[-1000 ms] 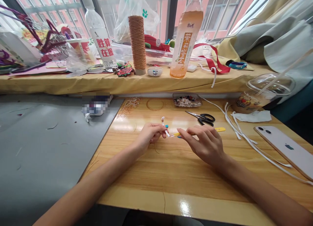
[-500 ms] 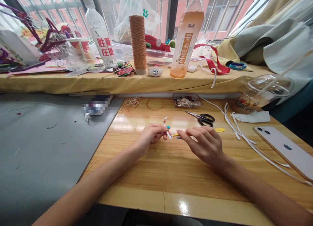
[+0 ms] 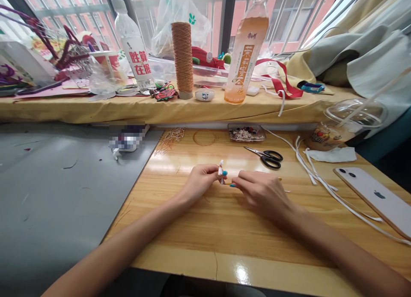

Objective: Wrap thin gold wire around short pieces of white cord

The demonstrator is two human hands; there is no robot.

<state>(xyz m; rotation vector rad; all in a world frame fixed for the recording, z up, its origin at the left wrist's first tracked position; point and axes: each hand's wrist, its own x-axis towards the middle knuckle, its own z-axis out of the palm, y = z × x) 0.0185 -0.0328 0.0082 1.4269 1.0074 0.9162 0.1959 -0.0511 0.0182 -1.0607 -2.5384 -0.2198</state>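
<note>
My left hand (image 3: 202, 181) pinches a small white strip (image 3: 220, 170), folded or knotted at its top, between thumb and fingertips. My right hand (image 3: 261, 190) is closed around a slim yellow tool (image 3: 228, 184); its fine tip touches or lies right beside the strip's lower end. Most of the tool is hidden by the fingers, so I cannot tell its exact kind. Both hands are held over the wooden table (image 3: 180, 237). Black-handled scissors (image 3: 271, 160) lie beyond my right hand. Farther back stands a clear tray (image 3: 233, 138) of small beads or rings.
White cords (image 3: 324, 185) and a phone (image 3: 379, 195) lie at the right, near a plastic cup (image 3: 327, 134). A thin wire coil (image 3: 205, 138) and loose thread clippings (image 3: 173, 138) lie at the back. Bottles (image 3: 245, 52) and a thread spool (image 3: 183, 59) stand on the ledge.
The white strip has turned more upright in my left hand. My right hand has rolled over and curled further around the yellow tool, covering more of it.
</note>
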